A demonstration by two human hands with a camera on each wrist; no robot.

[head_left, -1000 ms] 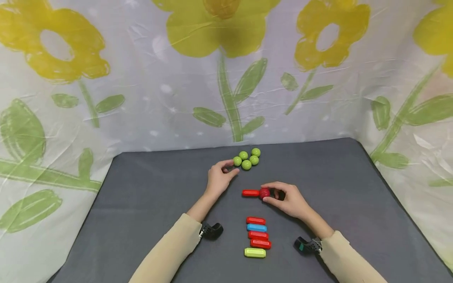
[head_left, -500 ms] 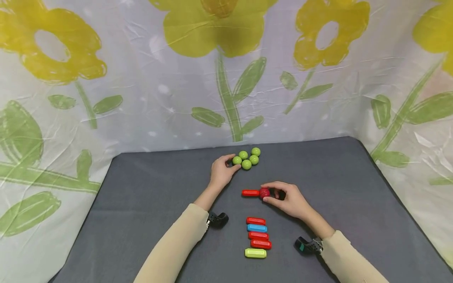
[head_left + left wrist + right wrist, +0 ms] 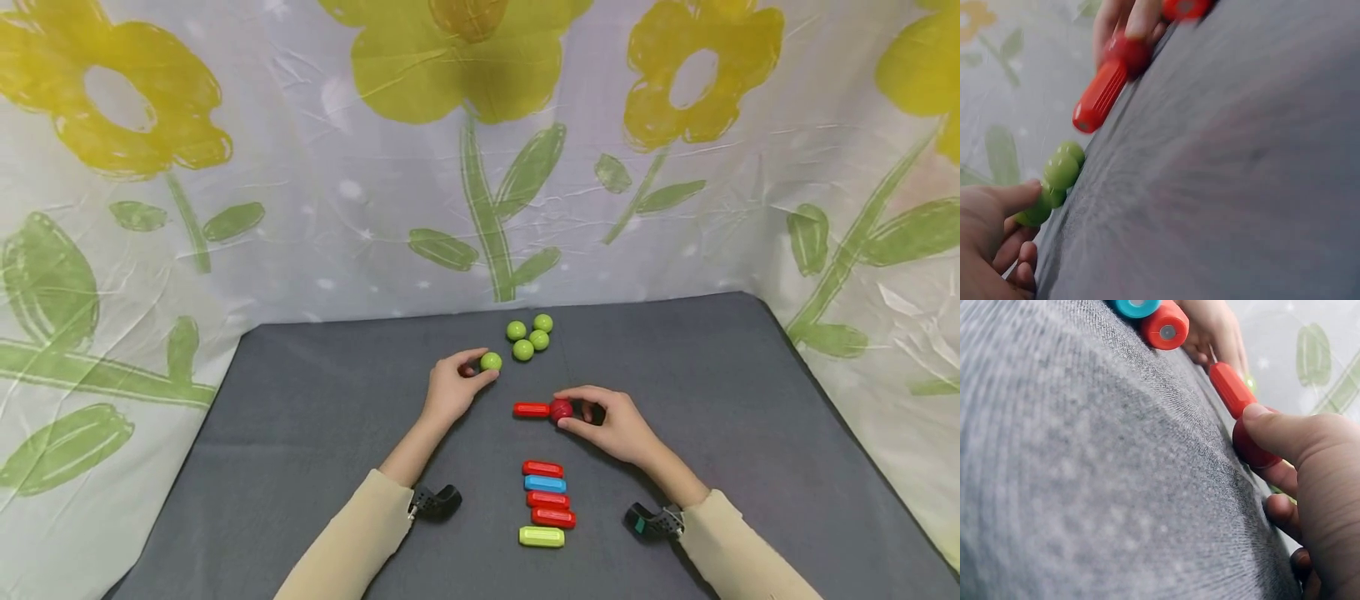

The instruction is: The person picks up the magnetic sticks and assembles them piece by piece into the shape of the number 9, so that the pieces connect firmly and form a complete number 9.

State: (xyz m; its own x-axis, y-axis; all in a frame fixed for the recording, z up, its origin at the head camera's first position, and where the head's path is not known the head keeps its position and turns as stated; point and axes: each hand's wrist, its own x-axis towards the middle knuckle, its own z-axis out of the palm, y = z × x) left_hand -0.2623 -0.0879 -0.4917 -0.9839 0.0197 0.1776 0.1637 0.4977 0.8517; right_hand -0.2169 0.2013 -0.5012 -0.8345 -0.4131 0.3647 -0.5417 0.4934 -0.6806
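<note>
My left hand [image 3: 452,388] pinches a green ball [image 3: 491,362] between thumb and fingers, a little in front of the other green balls [image 3: 522,350]. In the left wrist view the same green ball [image 3: 1035,214] shows partly behind the thumb. My right hand [image 3: 613,423] holds a dark red ball [image 3: 560,410] between thumb and fingers. Against that ball's left side sits a red ribbed stick [image 3: 531,410], end to the ball; the right wrist view shows the red stick [image 3: 1231,389] touching the red ball [image 3: 1252,445]. A grey end piece shows on the stick's free tip in the left wrist view.
Nearer the body lies a column of short sticks: a red one [image 3: 542,468], a blue one [image 3: 545,483], two more red ones and a yellow-green one [image 3: 542,537]. A dark grey cloth [image 3: 315,433] covers the table. Behind it hangs a flowered curtain [image 3: 337,208].
My left hand reached the leftmost green ball, took hold of it and drew it away from the group, toward the body and slightly left. The right hand stays with the red ball.
</note>
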